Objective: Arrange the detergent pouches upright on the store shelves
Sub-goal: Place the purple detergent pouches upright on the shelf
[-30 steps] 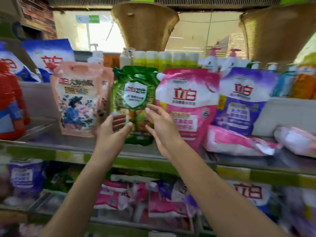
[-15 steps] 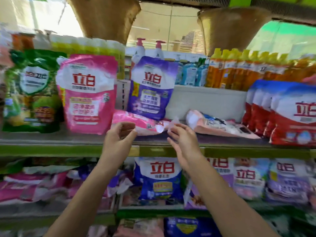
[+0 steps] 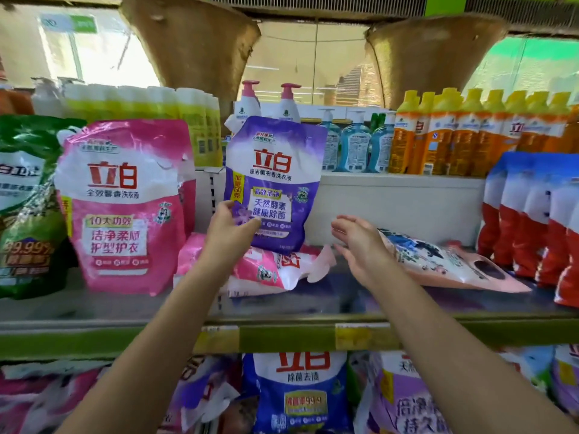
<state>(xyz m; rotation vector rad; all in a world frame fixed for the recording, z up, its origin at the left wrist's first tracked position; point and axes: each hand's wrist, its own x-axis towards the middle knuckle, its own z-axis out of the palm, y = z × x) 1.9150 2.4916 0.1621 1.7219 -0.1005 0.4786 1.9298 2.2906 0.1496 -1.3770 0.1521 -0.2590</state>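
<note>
Purple pouch (image 3: 273, 183) is upright-ish at mid shelf, its bottom edge sitting on a flat pink pouch (image 3: 269, 270) rather than on the shelf deck (image 3: 313, 311). Long axis near vertical, with a slight lean.

Left hand (image 3: 230, 231): fingers closed on the purple pouch's lower left corner, thumb across the front. Looks like a steadying grip, not a lift.

Right hand (image 3: 357, 245): fingers spread and slack, holding nothing, palm turned left. It hovers between the purple pouch and the pale pink floral pouch (image 3: 445, 264), just beside the floral pouch's near end; can't tell if it touches.

Key relation: both fallen pouches lie flat, below and ahead of the hands.
- Floral pouch: long axis runs left to right, slanting away from the right hand. Right hand is clearly nearer.
- Flat pink pouch: under the purple one, between the two hands, left hand nearer.

Judgement: the purple pouch can't seat properly until the flat pink one is out from under it. If the left hand lets go now, the purple pouch probably tips forward.

The big pink pouch (image 3: 125, 205) at left and the red-and-blue pouches (image 3: 532, 220) at right are already upright.
</note>
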